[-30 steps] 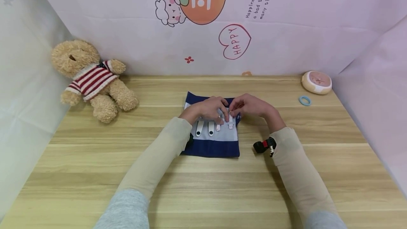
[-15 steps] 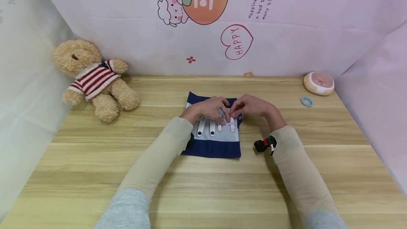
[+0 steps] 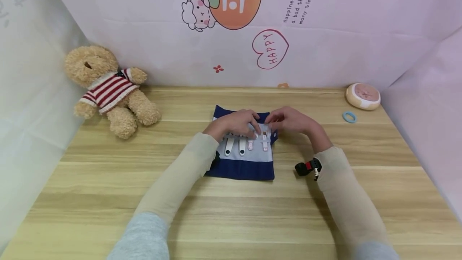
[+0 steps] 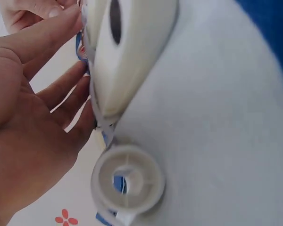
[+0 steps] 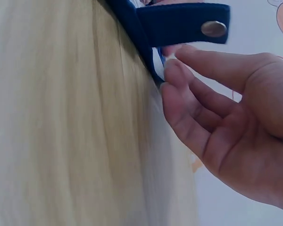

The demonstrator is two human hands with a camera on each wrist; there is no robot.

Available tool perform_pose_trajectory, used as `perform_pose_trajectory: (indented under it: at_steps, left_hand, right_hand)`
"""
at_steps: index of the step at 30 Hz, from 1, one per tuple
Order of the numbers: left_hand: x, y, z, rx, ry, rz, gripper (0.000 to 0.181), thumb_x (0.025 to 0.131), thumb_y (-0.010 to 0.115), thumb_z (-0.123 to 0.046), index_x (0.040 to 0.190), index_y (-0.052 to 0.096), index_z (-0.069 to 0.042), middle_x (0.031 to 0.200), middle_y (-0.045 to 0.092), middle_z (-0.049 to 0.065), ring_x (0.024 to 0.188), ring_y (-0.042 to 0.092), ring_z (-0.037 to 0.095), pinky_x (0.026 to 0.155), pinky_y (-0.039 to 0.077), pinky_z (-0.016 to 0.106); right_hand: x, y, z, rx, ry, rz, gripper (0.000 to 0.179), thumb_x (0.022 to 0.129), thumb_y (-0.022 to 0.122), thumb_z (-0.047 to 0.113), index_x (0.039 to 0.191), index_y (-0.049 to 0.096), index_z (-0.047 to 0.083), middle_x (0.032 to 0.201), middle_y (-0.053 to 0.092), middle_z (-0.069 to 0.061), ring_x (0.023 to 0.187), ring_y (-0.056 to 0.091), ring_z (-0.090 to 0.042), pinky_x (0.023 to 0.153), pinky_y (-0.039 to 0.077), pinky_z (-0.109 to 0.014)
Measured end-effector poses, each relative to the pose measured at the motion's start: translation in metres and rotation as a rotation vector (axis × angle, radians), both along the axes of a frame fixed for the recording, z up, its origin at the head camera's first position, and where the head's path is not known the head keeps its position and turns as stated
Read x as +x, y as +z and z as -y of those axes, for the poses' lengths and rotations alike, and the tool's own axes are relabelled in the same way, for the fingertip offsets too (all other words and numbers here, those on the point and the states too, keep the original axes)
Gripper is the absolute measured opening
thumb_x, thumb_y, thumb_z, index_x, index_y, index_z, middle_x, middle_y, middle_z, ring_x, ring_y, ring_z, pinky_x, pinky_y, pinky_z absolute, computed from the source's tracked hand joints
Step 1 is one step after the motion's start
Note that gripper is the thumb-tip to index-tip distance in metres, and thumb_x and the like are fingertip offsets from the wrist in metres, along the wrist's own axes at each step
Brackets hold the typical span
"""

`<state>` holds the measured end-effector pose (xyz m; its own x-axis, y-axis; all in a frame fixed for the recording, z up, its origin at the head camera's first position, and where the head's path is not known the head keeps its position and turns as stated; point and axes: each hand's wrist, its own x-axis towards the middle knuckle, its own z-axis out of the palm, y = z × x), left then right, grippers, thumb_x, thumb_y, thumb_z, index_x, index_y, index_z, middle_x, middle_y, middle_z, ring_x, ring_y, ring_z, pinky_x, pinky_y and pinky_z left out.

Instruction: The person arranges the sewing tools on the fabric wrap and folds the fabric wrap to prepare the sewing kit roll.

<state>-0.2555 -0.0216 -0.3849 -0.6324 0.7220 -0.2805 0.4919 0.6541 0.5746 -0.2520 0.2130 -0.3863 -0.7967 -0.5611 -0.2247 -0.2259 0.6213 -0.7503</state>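
Observation:
A navy and light grey cloth organizer (image 3: 242,169) lies unfolded on the table. Bands on it hold two white slim tools (image 3: 229,146) with black dots and a pale pink patterned strip (image 3: 265,146). My left hand (image 3: 240,122) is spread over its upper part, fingers loosely bent and fingertips on the cloth. The left wrist view shows a white spool-like ring (image 4: 102,176) below those fingers. My right hand (image 3: 292,121) is at the upper right edge, above the strip, thumb and fingertips close together with nothing visible between them. A navy strap (image 5: 174,26) with a metal snap passes near its thumb.
A teddy bear (image 3: 112,91) in a striped shirt leans at the back left. At the back right stand a round cream-coloured clock-like object (image 3: 362,96) and a light blue ring (image 3: 349,117). A printed white sheet (image 3: 162,51) rises behind the table.
My right hand has drawn back from the pink strip, up and to the right, uncovering the strip's brownish upper end. My left hand stays in nearly the same place. The head view shifts slightly.

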Motion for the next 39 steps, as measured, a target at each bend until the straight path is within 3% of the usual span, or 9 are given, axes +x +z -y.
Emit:
perform_pose_trajectory:
  at_steps: [4,9,16,24,31,39]
  left_hand:
    - [-0.001,0.005,0.012,0.066,0.035,0.014,0.030,0.099,0.068,-0.021,0.128,0.072,-0.014,0.153,0.045,0.007,0.143,0.038,0.025,0.116,0.032,0.040]
    - [-0.004,0.013,0.036,0.205,0.084,-0.029,0.032,0.101,0.065,-0.020,0.130,0.069,-0.007,0.141,0.057,0.007,0.134,0.049,0.024,0.111,0.038,0.040]
    - [-0.003,0.023,0.078,0.358,0.293,-0.006,0.034,0.102,0.063,-0.021,0.133,0.065,-0.005,0.137,0.060,0.007,0.128,0.053,0.028,0.104,0.044,0.045]
    - [-0.002,0.016,0.109,0.318,0.506,-0.070,0.030,0.101,0.063,-0.019,0.126,0.068,-0.003,0.128,0.065,0.013,0.117,0.059,0.029,0.096,0.050,0.045]
    - [-0.007,0.009,0.116,0.293,0.568,-0.056,0.029,0.102,0.063,-0.020,0.124,0.068,-0.002,0.125,0.064,0.014,0.114,0.059,0.031,0.096,0.049,0.045]
    - [-0.007,0.001,0.113,0.355,0.651,0.002,0.027,0.099,0.067,-0.017,0.121,0.068,-0.002,0.115,0.065,0.013,0.101,0.062,0.028,0.085,0.053,0.039]
  right_hand:
    - [0.007,0.002,-0.013,-0.014,-0.055,-0.043,0.021,0.100,0.064,0.010,0.117,0.068,-0.001,0.106,0.069,-0.014,0.089,0.063,-0.026,0.079,0.056,-0.037]
    - [0.016,0.004,-0.030,-0.019,-0.063,-0.050,0.015,0.097,0.069,0.011,0.109,0.071,0.001,0.098,0.070,-0.012,0.088,0.062,-0.024,0.077,0.053,-0.032]
    - [0.034,0.007,-0.038,-0.090,-0.042,0.237,0.025,0.099,0.068,0.015,0.113,0.068,-0.005,0.098,0.072,-0.017,0.086,0.070,-0.028,0.075,0.059,-0.039]
    - [0.062,0.005,-0.034,-0.120,-0.003,0.455,0.030,0.099,0.068,0.020,0.112,0.071,-0.007,0.097,0.073,-0.020,0.087,0.073,-0.030,0.075,0.060,-0.042]
    - [0.077,-0.001,-0.035,-0.178,-0.045,0.567,0.032,0.099,0.068,0.019,0.113,0.070,-0.010,0.101,0.072,-0.021,0.091,0.073,-0.029,0.079,0.060,-0.043]
    - [0.088,-0.008,-0.029,-0.224,-0.090,0.650,0.031,0.098,0.069,0.017,0.113,0.069,-0.011,0.102,0.073,-0.020,0.089,0.074,-0.025,0.079,0.060,-0.041]
